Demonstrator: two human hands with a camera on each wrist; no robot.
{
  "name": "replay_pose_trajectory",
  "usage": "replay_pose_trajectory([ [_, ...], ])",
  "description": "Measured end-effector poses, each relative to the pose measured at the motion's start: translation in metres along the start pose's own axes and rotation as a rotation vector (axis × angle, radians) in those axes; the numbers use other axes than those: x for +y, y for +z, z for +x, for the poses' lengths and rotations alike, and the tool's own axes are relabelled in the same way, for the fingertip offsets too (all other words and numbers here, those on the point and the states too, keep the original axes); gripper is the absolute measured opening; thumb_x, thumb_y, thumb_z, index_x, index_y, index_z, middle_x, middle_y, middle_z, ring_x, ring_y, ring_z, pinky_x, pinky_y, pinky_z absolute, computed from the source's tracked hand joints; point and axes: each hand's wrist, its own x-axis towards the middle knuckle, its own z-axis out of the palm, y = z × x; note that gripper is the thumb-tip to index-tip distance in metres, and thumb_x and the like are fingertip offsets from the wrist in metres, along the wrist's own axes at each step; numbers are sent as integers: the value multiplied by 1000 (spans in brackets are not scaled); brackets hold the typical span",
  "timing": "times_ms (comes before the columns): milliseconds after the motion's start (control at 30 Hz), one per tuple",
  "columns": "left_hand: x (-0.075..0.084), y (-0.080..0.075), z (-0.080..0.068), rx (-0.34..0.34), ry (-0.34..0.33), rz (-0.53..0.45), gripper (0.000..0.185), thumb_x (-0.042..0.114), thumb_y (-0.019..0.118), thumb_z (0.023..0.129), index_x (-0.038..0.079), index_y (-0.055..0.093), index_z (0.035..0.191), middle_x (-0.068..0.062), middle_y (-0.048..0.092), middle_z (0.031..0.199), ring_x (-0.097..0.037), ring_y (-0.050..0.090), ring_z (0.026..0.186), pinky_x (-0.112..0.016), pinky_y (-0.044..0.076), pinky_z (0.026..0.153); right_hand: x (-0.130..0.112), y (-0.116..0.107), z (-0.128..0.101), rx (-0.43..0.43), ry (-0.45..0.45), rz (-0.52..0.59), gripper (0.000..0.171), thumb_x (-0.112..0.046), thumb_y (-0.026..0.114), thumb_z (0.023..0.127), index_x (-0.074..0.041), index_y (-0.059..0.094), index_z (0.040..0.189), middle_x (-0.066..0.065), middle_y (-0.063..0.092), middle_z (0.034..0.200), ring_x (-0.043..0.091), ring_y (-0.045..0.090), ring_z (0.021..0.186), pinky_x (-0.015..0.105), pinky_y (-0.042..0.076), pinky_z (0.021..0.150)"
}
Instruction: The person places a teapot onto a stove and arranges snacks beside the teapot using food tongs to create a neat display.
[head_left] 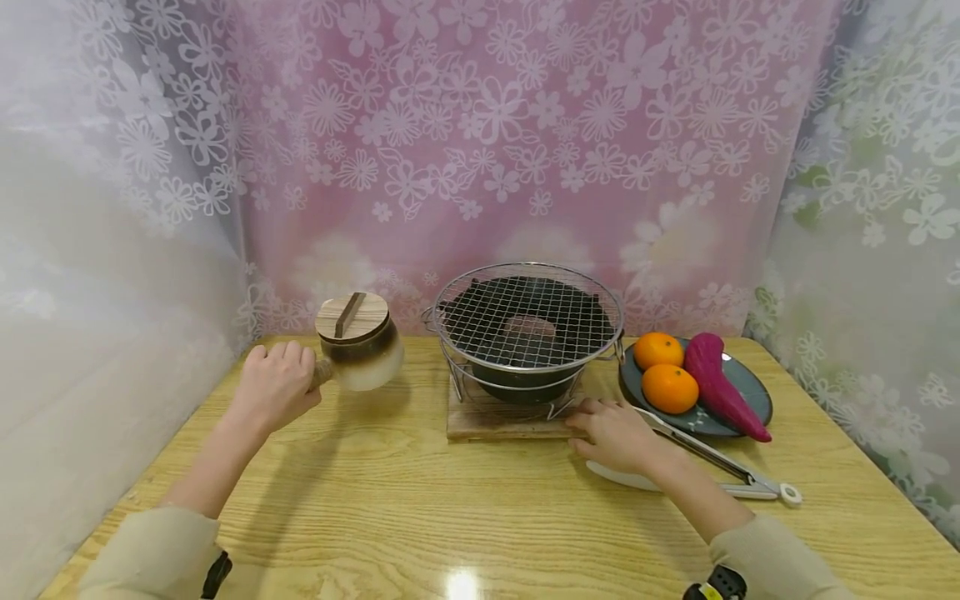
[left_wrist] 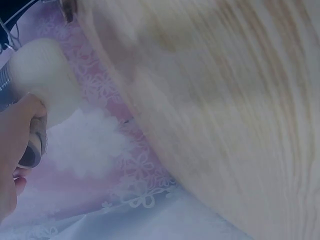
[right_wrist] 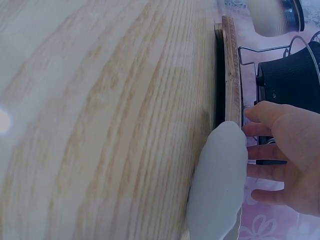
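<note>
My left hand [head_left: 277, 385] grips the side handle of a small ceramic pot [head_left: 360, 350] with a wooden lid [head_left: 351, 317]. The pot looks slightly blurred, just above the table's left side. In the left wrist view my fingers [left_wrist: 30, 145] curl round the handle beside the pale pot body [left_wrist: 45, 80]. My right hand [head_left: 615, 433] lies with fingers stretched out over a white dish [head_left: 622, 479], touching the wooden board [head_left: 495, 421] under a black charcoal stove [head_left: 525, 379] topped by a wire grill [head_left: 528, 321]. The right wrist view shows the hand [right_wrist: 287, 150] beside the dish [right_wrist: 220, 185] and board [right_wrist: 231, 70].
Metal tongs [head_left: 720, 462] lie to the right of my right hand. A dark plate [head_left: 753, 392] holds two oranges [head_left: 667, 387] and a purple sweet potato [head_left: 720, 383]. Floral curtains close off the back and sides. The wooden table [head_left: 420, 517] spreads in front.
</note>
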Motion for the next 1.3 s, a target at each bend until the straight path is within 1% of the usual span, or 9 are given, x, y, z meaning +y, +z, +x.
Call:
replay_pose_trajectory([
  [133, -4, -6, 9, 41, 16, 6, 44, 23, 75, 55, 6, 36, 61, -6, 36, 57, -24, 39, 47, -32, 27, 44, 0, -1, 1, -14, 3, 2, 26, -28, 66, 84, -10, 69, 103, 10, 61, 103, 35, 56, 99, 57, 40, 86],
  [333, -8, -13, 23, 27, 1, -11, 36, 20, 71, 57, 3, 40, 64, -9, 41, 59, -28, 45, 50, -36, 32, 46, 0, 0, 0, -13, 5, 9, 27, -28, 66, 84, -9, 69, 103, 11, 61, 105, 35, 56, 100, 52, 43, 85],
  [433, -9, -16, 29, 41, 2, -13, 36, 19, 71, 57, 3, 41, 65, -10, 43, 60, -29, 46, 51, -36, 33, 46, 0, 0, 0, -15, 1, 7, 27, -28, 65, 84, -9, 69, 104, 11, 61, 105, 34, 56, 100, 51, 43, 85],
  [533, -10, -20, 36, 65, 4, -11, 33, 17, 69, 59, 4, 39, 63, -9, 41, 58, -28, 45, 50, -35, 32, 45, -1, -2, 0, -21, -1, 5, 27, -28, 66, 84, -9, 69, 104, 11, 61, 104, 35, 56, 100, 51, 43, 85],
  [600, -10, -22, 41, 65, 2, -15, 33, 16, 68, 59, 4, 38, 63, -8, 39, 58, -28, 44, 50, -35, 32, 45, -1, -3, 1, -26, 4, 6, 27, -28, 66, 84, -9, 69, 104, 11, 61, 104, 35, 56, 100, 52, 43, 85],
  [833, -12, -30, 57, 20, -11, -14, 29, 14, 64, 61, 5, 36, 61, -7, 36, 58, -27, 42, 49, -34, 29, 45, -1, -1, 0, -26, 15, -1, 28, -28, 66, 84, -9, 68, 105, 11, 61, 104, 34, 56, 98, 51, 42, 85],
  [967, -14, -36, 67, -7, -25, -11, 35, 17, 69, 61, 4, 37, 63, -8, 38, 59, -29, 45, 52, -35, 31, 46, -2, 1, -1, -20, 15, -9, 27, -29, 66, 84, -10, 68, 104, 10, 60, 103, 32, 56, 95, 50, 43, 85],
  [1133, -16, -42, 80, -31, -47, -7, 46, 27, 77, 61, 4, 37, 62, -8, 39, 58, -30, 46, 52, -37, 32, 47, -2, 0, -1, -15, 8, -12, 26, -28, 66, 84, -10, 68, 103, 9, 60, 102, 31, 56, 93, 49, 43, 84],
  [1300, -17, -46, 93, -69, -61, -12, 45, 27, 76, 65, 4, 37, 63, -8, 38, 59, -28, 44, 52, -36, 32, 48, -3, -2, -1, -6, -3, -13, 25, -27, 66, 84, -10, 68, 102, 8, 60, 101, 30, 56, 92, 48, 44, 82],
])
